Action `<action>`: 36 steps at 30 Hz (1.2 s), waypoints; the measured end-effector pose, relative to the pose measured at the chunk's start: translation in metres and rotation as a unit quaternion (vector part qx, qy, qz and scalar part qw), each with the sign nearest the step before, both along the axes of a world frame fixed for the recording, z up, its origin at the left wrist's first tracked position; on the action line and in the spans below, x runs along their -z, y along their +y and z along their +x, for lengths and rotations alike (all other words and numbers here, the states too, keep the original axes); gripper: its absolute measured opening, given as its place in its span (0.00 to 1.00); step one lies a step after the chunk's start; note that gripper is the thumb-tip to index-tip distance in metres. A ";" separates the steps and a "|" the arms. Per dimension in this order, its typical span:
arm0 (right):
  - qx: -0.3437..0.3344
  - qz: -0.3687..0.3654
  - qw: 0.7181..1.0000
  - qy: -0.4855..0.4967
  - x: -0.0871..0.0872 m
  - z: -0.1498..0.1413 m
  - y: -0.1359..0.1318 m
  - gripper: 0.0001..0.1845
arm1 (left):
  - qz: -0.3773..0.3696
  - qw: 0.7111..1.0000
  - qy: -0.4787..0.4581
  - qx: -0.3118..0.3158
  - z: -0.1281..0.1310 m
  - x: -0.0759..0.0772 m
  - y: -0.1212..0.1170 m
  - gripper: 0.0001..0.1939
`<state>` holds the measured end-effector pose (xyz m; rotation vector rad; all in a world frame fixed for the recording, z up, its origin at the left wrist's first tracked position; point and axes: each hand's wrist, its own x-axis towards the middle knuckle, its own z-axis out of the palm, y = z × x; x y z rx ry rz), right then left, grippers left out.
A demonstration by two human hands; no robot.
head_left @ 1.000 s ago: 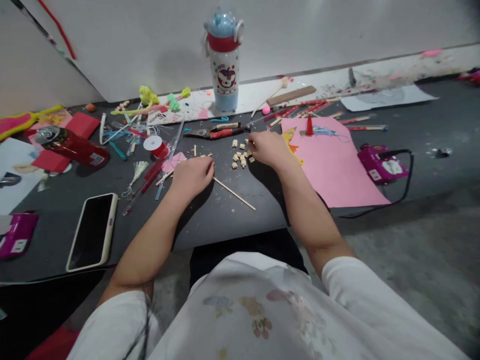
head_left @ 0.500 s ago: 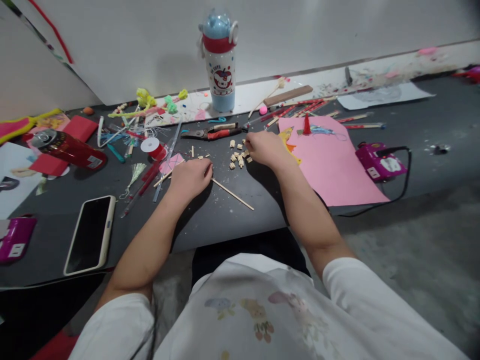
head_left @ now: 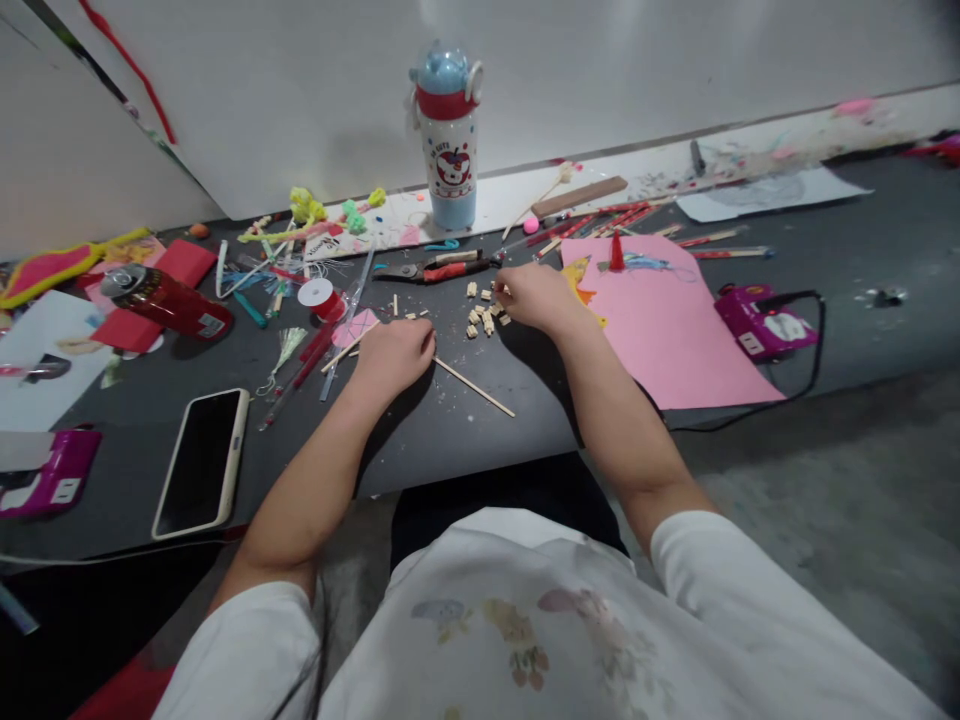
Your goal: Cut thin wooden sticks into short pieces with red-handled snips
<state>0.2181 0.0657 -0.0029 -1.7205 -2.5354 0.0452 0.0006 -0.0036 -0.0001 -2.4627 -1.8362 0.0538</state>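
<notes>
My left hand [head_left: 397,355] rests on the dark table with curled fingers, and a thin wooden stick [head_left: 476,387] runs out from them toward the front edge. A second wooden stick [head_left: 346,350] pokes out on the wrist side of that hand. My right hand [head_left: 529,295] is closed, fingertips pinched at the edge of a small pile of short wooden pieces [head_left: 487,320]; what the pinch holds, if anything, is hidden. Some short bits [head_left: 411,315] lie just beyond my left hand. Red-handled pliers [head_left: 442,270] lie behind the pile.
A pink sheet [head_left: 667,340] lies right of my right arm, a purple device [head_left: 765,322] with a cable beside it. A water bottle [head_left: 454,155] stands at the back. To the left are a phone [head_left: 201,462], a red can [head_left: 169,303] and a ribbon spool [head_left: 321,298].
The view has shifted slightly, so the things on the left appear farther right. Both hands keep nearly the same places by the stick and the pile.
</notes>
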 end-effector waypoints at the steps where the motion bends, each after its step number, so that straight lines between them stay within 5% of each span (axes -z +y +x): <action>1: -0.003 0.000 1.000 0.004 0.000 0.000 0.000 0.15 | 0.000 1.000 0.003 0.001 0.000 0.000 0.000 0.18; 36: -0.004 0.004 1.000 0.005 -0.002 -0.003 -0.002 0.14 | -0.012 1.000 -0.010 0.007 0.000 0.000 0.000 0.18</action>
